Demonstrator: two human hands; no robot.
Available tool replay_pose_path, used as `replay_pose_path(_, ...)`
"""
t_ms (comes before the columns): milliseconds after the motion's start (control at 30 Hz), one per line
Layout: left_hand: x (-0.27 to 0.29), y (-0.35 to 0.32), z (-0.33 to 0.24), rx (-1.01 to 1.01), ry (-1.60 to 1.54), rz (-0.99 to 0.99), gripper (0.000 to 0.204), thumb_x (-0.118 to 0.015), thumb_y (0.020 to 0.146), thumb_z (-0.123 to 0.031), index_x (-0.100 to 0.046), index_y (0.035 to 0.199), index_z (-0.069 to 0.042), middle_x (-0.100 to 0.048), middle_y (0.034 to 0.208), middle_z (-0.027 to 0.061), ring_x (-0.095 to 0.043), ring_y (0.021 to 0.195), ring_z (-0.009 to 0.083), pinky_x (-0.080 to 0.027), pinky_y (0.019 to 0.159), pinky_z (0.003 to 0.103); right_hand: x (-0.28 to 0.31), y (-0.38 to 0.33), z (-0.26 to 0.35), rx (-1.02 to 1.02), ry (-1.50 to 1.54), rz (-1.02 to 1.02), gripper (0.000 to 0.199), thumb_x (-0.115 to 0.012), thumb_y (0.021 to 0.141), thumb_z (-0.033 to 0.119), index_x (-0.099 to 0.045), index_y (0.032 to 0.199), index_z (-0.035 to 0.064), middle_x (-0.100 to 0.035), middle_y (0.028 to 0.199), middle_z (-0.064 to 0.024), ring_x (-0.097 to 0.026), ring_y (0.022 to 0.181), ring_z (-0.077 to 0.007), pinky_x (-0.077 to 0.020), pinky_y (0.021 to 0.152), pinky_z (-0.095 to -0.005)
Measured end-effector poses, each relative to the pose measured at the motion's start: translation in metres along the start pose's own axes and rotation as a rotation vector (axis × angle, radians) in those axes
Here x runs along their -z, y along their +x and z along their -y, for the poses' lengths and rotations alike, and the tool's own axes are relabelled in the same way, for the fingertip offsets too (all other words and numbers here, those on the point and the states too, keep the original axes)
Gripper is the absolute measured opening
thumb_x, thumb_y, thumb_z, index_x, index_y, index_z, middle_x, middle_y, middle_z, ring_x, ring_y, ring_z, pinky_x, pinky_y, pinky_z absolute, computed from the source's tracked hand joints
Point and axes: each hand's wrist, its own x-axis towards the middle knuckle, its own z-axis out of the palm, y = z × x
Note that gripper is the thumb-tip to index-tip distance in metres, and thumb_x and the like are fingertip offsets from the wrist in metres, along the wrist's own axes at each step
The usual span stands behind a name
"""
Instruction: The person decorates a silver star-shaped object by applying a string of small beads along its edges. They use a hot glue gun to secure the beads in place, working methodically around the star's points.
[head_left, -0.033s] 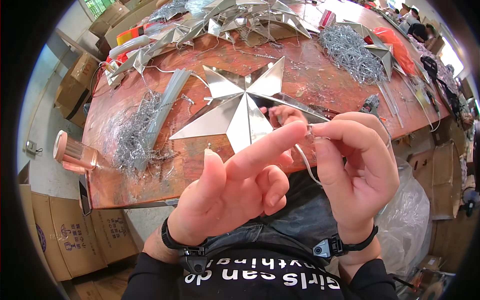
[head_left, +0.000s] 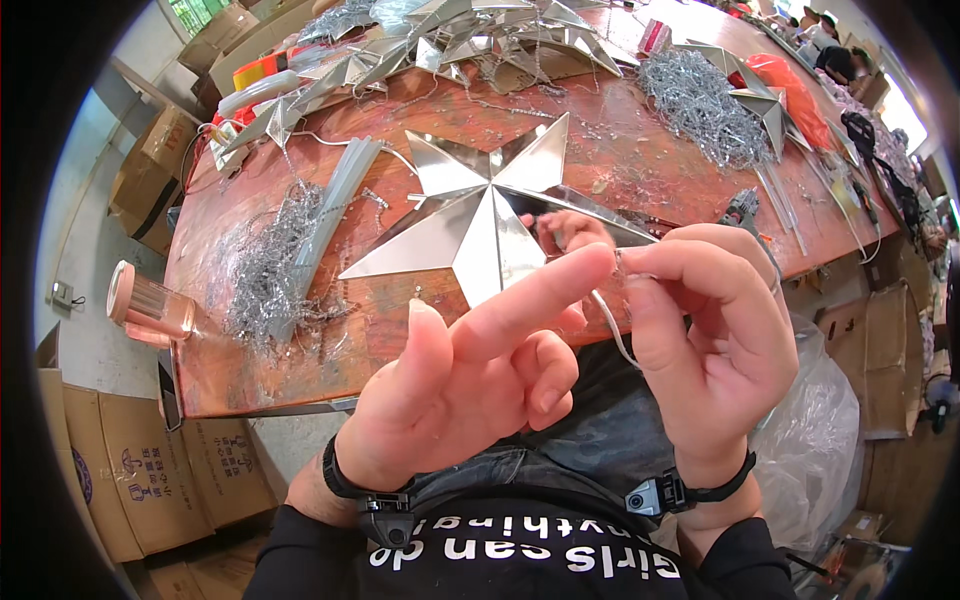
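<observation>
My left hand [head_left: 470,370] is palm up with the index finger stretched out, the thumb raised and the other fingers loosely curled. Its index fingertip meets the fingertips of my right hand [head_left: 710,330]. The right thumb and index finger are pinched together there; a tiny shiny bit shows between them, too small to name. Behind my hands, a mirrored silver star [head_left: 490,220] lies on the reddish wooden table [head_left: 400,340]. The left hand covers part of its lower point. A white cord [head_left: 615,335] hangs between my hands.
Tangled silver chains [head_left: 265,265] and translucent rods [head_left: 340,195] lie left, near a pink-lidded clear cup [head_left: 160,305] at the edge. More silver stars [head_left: 450,45] pile up at the back. A silver tangle [head_left: 705,105] and a dark tool [head_left: 740,207] are right. Cardboard boxes [head_left: 150,470] stand below left.
</observation>
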Motion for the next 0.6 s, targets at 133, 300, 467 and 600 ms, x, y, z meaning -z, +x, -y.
replay_pose_path(133,0.001,0.001,-0.004,0.03,0.19,0.026,0.091,-0.02,0.091,-0.069,-0.006,0.149,0.0,-0.036,0.127,0.0027,-0.037,0.085,0.0158,-0.034,0.074,0.029,-0.001,0.002,0.003,-0.034,0.094,0.026,0.015,-0.06,0.083,-0.008,-0.061,0.097,-0.0057,-0.057,0.097,-0.0091,-0.054,0.078,-0.0096,-0.0449,0.066,-0.0196)
replay_pose_path(300,-0.007,0.003,-0.007,-0.017,0.705,-0.04,0.09,-0.024,0.092,-0.067,-0.021,0.146,0.005,-0.036,0.119,0.0081,-0.031,0.095,0.0183,-0.03,0.084,0.027,-0.005,0.0,0.005,-0.232,0.318,-0.016,0.011,-0.055,0.085,-0.007,-0.059,0.095,-0.0051,-0.057,0.091,-0.0071,-0.051,0.064,-0.0062,-0.0404,0.054,-0.0184)
replay_pose_path(467,-0.01,0.005,-0.009,-0.07,0.973,0.005,0.081,-0.023,0.096,-0.057,-0.026,0.143,0.008,-0.036,0.117,0.0115,-0.03,0.103,0.0215,-0.026,0.097,0.034,-0.012,0.0,0.008,-0.379,0.543,-0.077,0.009,-0.049,0.087,-0.004,-0.056,0.092,-0.0034,-0.056,0.082,-0.0042,-0.045,0.054,-0.0035,-0.034,0.047,-0.0176)
replay_pose_path(600,-0.01,0.006,-0.009,-0.069,0.954,0.031,0.08,-0.023,0.096,-0.057,-0.026,0.144,0.007,-0.036,0.113,0.0091,-0.03,0.102,0.0211,-0.026,0.097,0.033,-0.011,0.004,0.013,-0.499,0.596,-0.095,0.008,-0.048,0.087,0.001,-0.055,0.09,-0.0022,-0.055,0.079,-0.0032,-0.043,0.052,-0.003,-0.0325,0.045,-0.0173)
